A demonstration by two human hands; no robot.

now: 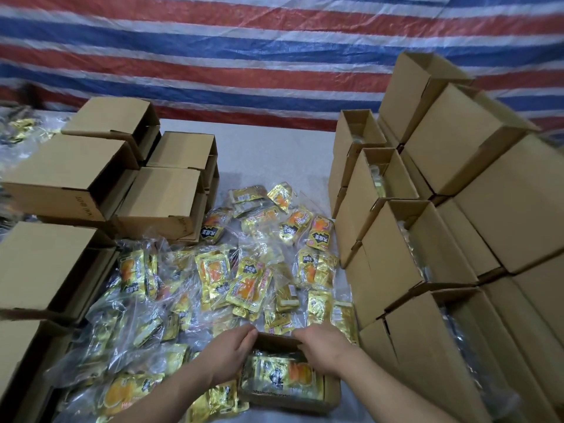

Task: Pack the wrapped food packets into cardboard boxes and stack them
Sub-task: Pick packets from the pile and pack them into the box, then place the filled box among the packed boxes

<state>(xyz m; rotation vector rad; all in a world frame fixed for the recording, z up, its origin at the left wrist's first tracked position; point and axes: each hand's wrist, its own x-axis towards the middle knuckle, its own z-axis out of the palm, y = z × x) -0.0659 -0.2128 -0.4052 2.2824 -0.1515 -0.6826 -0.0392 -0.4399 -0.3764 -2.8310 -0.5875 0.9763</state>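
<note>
Grip: both hands hold the far end of an open cardboard box [290,389]; the left hand [232,349] and right hand [320,346] curl their fingers over its far flap [276,338], apparently folding it toward the person, though the fingertips are partly hidden.
Contents: a gold packet bundle [277,374] lies just behind the grip, filling the box to its rim.
Supply: loose wrapped packets [244,279] are heaped just beyond the fingers and to their left, on the table [268,154].
Empty stock: empty boxes [97,166] stand well beyond the grip, on the left.
Finished stock: filled boxes [427,239] are stacked close to the right of the right hand.
Risk 1: the bundle sits high, so the flap may spring back or crush a packet when pressed.
Risk 2: the tall stack to the right leans in steps; a careless placement could topple it.
</note>
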